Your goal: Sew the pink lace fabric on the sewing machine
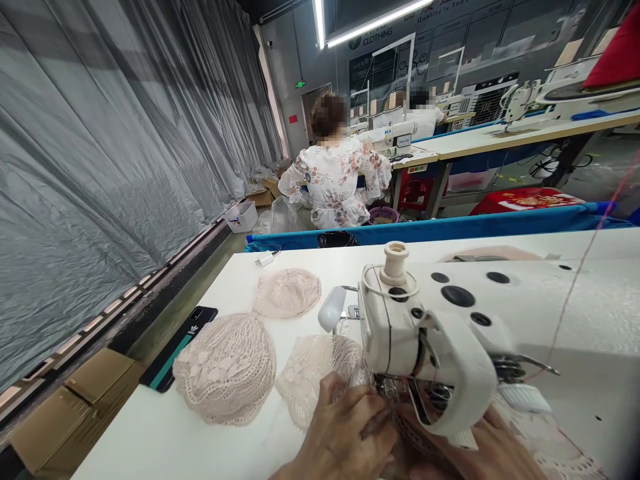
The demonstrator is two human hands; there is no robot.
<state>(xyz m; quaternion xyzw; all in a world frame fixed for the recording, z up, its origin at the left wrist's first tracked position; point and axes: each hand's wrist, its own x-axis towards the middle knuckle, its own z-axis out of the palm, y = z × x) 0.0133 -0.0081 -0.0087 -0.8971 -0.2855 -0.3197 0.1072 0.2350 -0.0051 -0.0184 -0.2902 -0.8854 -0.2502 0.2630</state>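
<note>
A white sewing machine (465, 320) fills the right of the white table (150, 433). My left hand (345, 433) presses flat on a beige lace piece (315, 373) just left of the needle area. My right hand (495, 447) lies on the same lace under the machine head, partly hidden by it. The needle is hidden behind the machine's front cover. A pile of rounded lace pieces (227, 370) lies to the left, and another lace cup (287, 292) sits farther back.
A dark phone (177, 347) lies at the table's left edge. Cardboard boxes (70, 413) stand on the floor below. A person in a floral blouse (337, 177) sits with their back to me at another station. Grey plastic sheeting (100, 147) covers the left wall.
</note>
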